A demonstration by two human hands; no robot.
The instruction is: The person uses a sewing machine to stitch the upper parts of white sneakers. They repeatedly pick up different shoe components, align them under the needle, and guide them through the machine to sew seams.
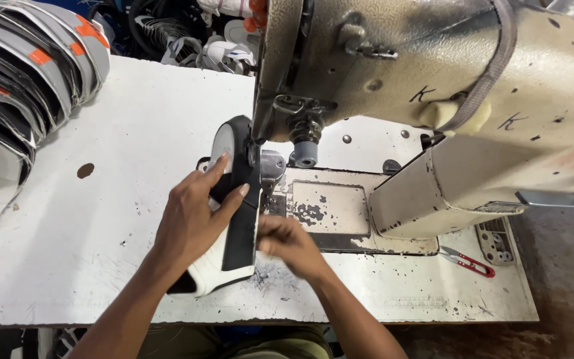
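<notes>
Under the needle, near the middle of the bench [101, 219], you hold the shoe upper [237, 199] on edge so its seam line feeds straight through the machine [433, 86]. Your left hand [191, 219] wraps its outer face, fingers spread and pressed flat to steer it. Your right hand [287, 242] pinches the near edge, fingers closed tight on it, probably to keep the layers aligned, though motion blurs them. Snips [468, 260] lie by the bench's right edge, within reach. More uppers [28, 73] are stacked at the far-left corner.
</notes>
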